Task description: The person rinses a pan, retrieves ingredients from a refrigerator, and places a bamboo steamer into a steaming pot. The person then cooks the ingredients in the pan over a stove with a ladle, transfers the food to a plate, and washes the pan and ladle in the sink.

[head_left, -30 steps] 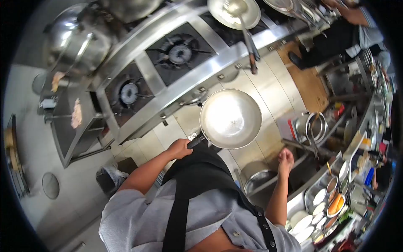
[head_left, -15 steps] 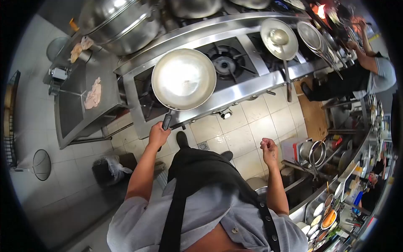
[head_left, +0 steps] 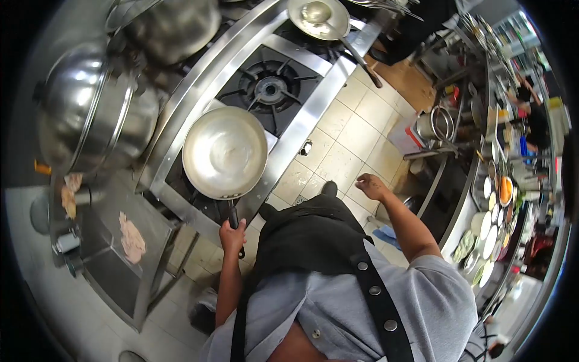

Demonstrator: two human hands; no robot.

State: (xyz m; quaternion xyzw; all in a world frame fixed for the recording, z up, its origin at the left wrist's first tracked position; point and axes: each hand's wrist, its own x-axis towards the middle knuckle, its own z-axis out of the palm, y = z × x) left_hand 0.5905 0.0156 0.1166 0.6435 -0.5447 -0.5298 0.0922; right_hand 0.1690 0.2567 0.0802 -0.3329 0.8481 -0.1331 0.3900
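Observation:
A wide, shallow metal pan (head_left: 225,152) covers the near-left burner of the steel stove (head_left: 301,120), and nothing shows inside it. My left hand (head_left: 231,235) is wrapped round the pan's black handle (head_left: 234,216) at the stove's front edge. Over the floor to the right hangs my right hand (head_left: 373,186), fingers loosely curled but apart, with nothing in them. An uncovered burner (head_left: 269,90) lies just beyond the pan. Farther along the stove sits a second pan (head_left: 329,30) with a ladle (head_left: 316,12) in it.
Large steel pots (head_left: 90,108) stand at the back left. Cloths (head_left: 131,238) lie on a steel side table (head_left: 108,271). On the right are a counter with several food containers (head_left: 481,224) and a metal pot (head_left: 434,125). Another person's dark clothing (head_left: 416,27) shows beyond the stove.
Since one second ago, the pan in my left hand has gone from above the floor to the near-left burner. My right hand stays free. The view has turned.

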